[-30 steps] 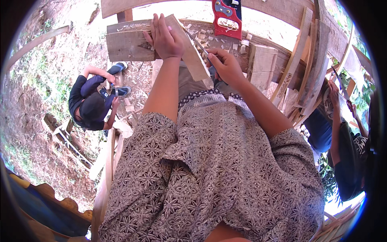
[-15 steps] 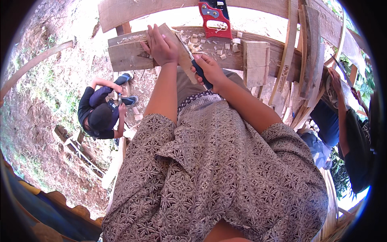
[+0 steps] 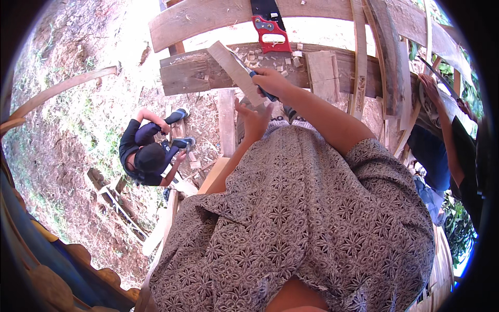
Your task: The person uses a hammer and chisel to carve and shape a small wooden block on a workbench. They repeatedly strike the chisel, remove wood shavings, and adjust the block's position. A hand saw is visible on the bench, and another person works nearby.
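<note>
A flat wooden piece (image 3: 235, 72) leans at a slant over the edge of the plank bench. My right hand (image 3: 271, 83) is closed around the dark blue handle of a slim bladed tool (image 3: 254, 74). Its blade lies along the right side of the wooden piece; whether it is a knife or a chisel I cannot tell. My left hand (image 3: 254, 120) is below the piece's lower end, thumb and fingers apart. Whether it touches the wood is unclear.
The plank bench (image 3: 184, 73) bears wood chips and a red-handled saw (image 3: 272, 36). A wood block (image 3: 322, 75) sits right of the chips, near leaning slats (image 3: 359, 62). One person (image 3: 148, 156) crouches on the ground at left; another person's arm (image 3: 442, 114) shows at right.
My left hand has come off the top of the wooden piece and moved down toward its lower end. My right hand keeps hold of the tool. The view has shifted a little.
</note>
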Tool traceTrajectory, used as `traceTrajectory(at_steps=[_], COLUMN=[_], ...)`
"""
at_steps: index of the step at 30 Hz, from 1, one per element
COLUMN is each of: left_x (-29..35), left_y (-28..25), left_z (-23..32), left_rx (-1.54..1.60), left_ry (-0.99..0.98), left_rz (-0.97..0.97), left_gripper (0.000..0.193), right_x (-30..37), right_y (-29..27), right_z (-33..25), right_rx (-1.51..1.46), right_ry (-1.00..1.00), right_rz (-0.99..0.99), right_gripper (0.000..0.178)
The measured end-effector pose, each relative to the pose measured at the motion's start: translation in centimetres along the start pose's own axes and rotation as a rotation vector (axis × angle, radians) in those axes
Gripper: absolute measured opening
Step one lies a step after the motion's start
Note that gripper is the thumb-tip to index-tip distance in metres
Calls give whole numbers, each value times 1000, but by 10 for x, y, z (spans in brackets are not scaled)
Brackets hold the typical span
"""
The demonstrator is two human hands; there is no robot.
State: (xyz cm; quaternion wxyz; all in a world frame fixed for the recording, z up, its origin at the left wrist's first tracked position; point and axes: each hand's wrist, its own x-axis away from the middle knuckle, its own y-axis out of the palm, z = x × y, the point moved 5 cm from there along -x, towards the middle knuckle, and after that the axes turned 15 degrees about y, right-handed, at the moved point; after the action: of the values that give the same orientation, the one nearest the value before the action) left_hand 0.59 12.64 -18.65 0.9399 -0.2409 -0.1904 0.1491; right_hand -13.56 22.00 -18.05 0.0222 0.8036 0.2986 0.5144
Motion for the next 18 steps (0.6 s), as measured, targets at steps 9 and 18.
traceTrajectory(at_steps=[9, 18], left_x=[-38, -61], left_y=[-25, -122], left_z=[12, 89], left_rx=[-39, -277], left_ry=[106, 391], left_rz=[-147, -208], left_gripper=[122, 78], right_x=[9, 34], right_y=[-3, -13], right_z=[-32, -69], right_rx=[289, 401], right_ry=[-67, -475], right_rz=[158, 285], right_gripper=[37, 34])
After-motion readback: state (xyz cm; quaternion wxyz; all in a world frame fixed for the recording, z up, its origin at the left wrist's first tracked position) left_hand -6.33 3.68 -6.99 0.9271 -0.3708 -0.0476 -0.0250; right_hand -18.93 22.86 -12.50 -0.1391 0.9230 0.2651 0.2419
